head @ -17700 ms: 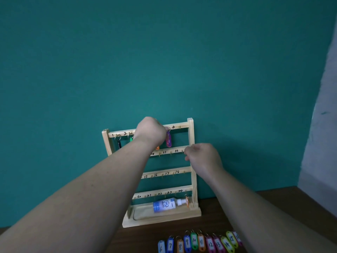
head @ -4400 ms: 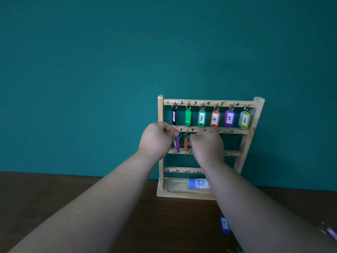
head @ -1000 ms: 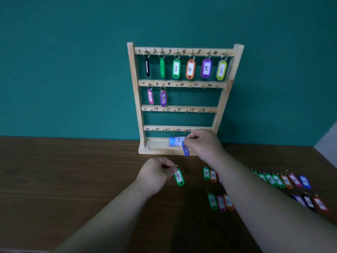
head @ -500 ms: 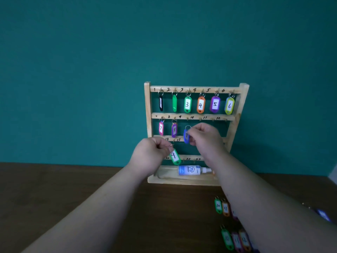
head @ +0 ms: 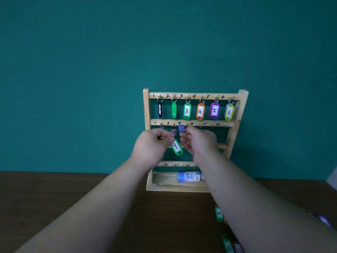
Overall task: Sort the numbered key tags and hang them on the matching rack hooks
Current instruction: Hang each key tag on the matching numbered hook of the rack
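Wall [head: 91, 70]: teal, plain, filling the upper view behind everything.
Table [head: 54, 194]: dark wood, running along the bottom; pale strip of another surface showing at far right edge.
Left hand [head: 154, 143]: reaching forward in front of the rack's second row, fingers pinching the ring of green tag 9 [head: 176, 147]; tag is hanging tilted just below the fingertips, number facing the camera.
Rack [head: 146, 110]: light wood, standing upright on the table against the wall, four rails with handwritten numbers and small hooks.
Top row: tags are hanging on hooks 1 to 6; black 1 [head: 160, 110], green 2 [head: 174, 110] turned edge-on, green 3 [head: 187, 111], orange 4 [head: 200, 111], purple 5 [head: 214, 110], yellow-green 6 [head: 229, 112].
Second row: a tag is hanging at hook 7 and another purple one [head: 173, 132] at hook 8, both mostly hidden behind the left hand; hooks 10 to 12 bare.
Blue tag [head: 181, 128]: being held up close under the 9 mark; number unreadable.
Right hand [head: 199, 141]: raised beside the left, fingertips gripping the blue tag, nearly touching the left hand.
Bottle [head: 189, 176]: white and blue, lying on its side in the rack's base tray.
Loose tags: green 10 [head: 218, 213] lying on the table beside the right forearm; more tags [head: 230, 246] at the bottom edge, partly cut off.
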